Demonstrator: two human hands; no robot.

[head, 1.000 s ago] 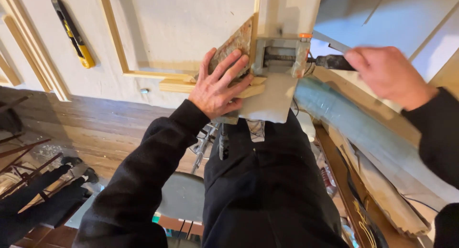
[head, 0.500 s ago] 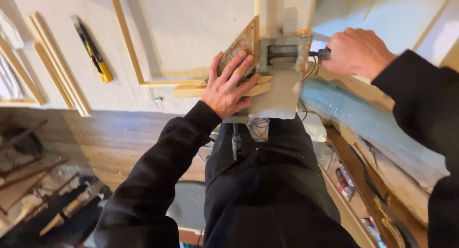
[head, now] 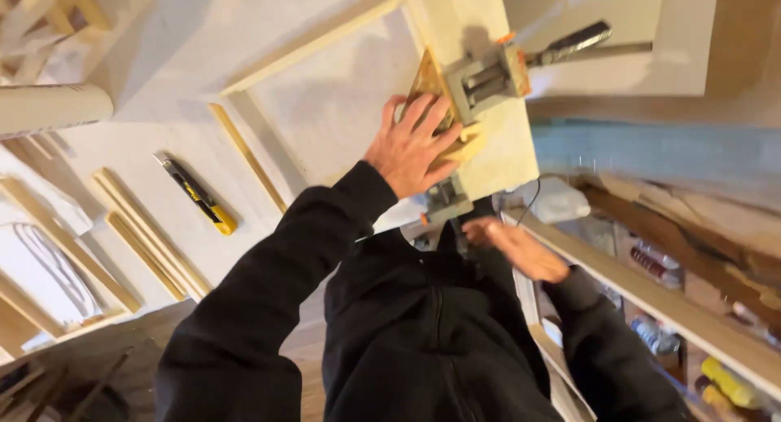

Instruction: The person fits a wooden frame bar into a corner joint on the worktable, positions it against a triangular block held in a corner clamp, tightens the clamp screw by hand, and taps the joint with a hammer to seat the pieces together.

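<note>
Your left hand lies flat with the fingers spread, palm pressing down on the wooden corner piece where two strips of moulding meet; it grips nothing, it only bears down. That corner sits in a grey corner clamp with orange ends, on a pale board at the edge of the white workbench. A dark screw handle sticks out of the clamp, away from you. Your right hand is low, below the bench edge and just beside a second grey clamp part; it is blurred, and you cannot tell whether it holds anything. Further left on the bench lie a yellow and black utility knife and several loose wooden strips
</note>
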